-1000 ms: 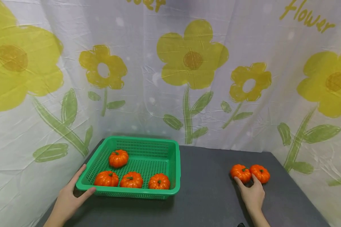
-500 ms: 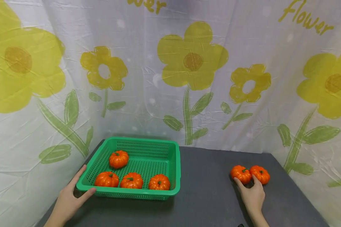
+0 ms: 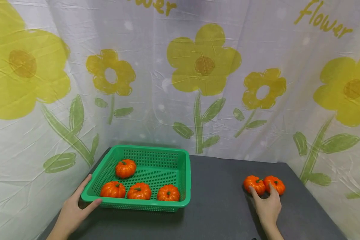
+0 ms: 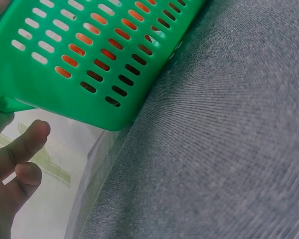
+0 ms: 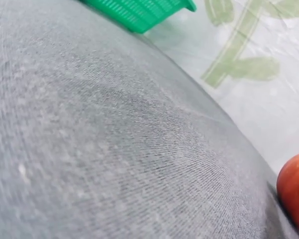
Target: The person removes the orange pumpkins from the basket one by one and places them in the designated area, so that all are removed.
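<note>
A green mesh basket (image 3: 188,176) stands on the left half of the dark table, with several orange toy pumpkins (image 3: 139,191) inside. My left hand (image 3: 73,208) holds its near left corner, thumb against the front rim and a finger along the left side. In the left wrist view two fingers (image 4: 27,174) stay off the basket. At the right, two more pumpkins sit side by side: a left pumpkin (image 3: 253,183) and a right pumpkin (image 3: 275,183). My right hand (image 3: 267,206) is at their near side, thumb by the left one, index finger overlapping the right one's edge.
White fabric walls (image 3: 153,110) printed with yellow flowers stand around the dark grey table (image 3: 216,200). A stretch of table lies between the basket and the pair of pumpkins. In the right wrist view a single pumpkin (image 5: 296,191) shows at the edge, without fingers.
My right hand has shifted slightly to the right, its index finger now in front of the right pumpkin. The pumpkins, basket and left hand keep their places.
</note>
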A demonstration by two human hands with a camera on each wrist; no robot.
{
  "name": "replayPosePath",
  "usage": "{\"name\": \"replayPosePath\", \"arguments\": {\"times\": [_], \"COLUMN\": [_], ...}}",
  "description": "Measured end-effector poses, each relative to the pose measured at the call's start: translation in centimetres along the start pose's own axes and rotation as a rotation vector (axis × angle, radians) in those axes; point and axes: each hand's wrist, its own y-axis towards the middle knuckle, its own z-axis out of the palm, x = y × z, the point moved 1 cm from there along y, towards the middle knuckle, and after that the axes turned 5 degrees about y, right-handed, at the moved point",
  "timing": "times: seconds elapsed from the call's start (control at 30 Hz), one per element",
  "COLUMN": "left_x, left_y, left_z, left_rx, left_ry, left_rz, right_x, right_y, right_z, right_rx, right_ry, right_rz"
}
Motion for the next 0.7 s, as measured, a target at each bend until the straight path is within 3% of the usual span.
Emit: {"name": "replayPosePath", "arguments": {"times": [0.4,0.7], "left_x": [-0.2,-0.2], "left_y": [0.0,0.0], "left_z": [-0.1,0.0], "left_rx": [-0.021,-0.011], "left_ry": [0.003,0.005], "left_rz": [0.018,0.005], "right_x": [2.2,4.1], "right_y": [-0.3,0.0], "right_z": [-0.2,-0.5], "right_rx": [-0.040,0.049], "right_ry": [0.067,0.002], "right_rz": [-0.108,-0.098]}}
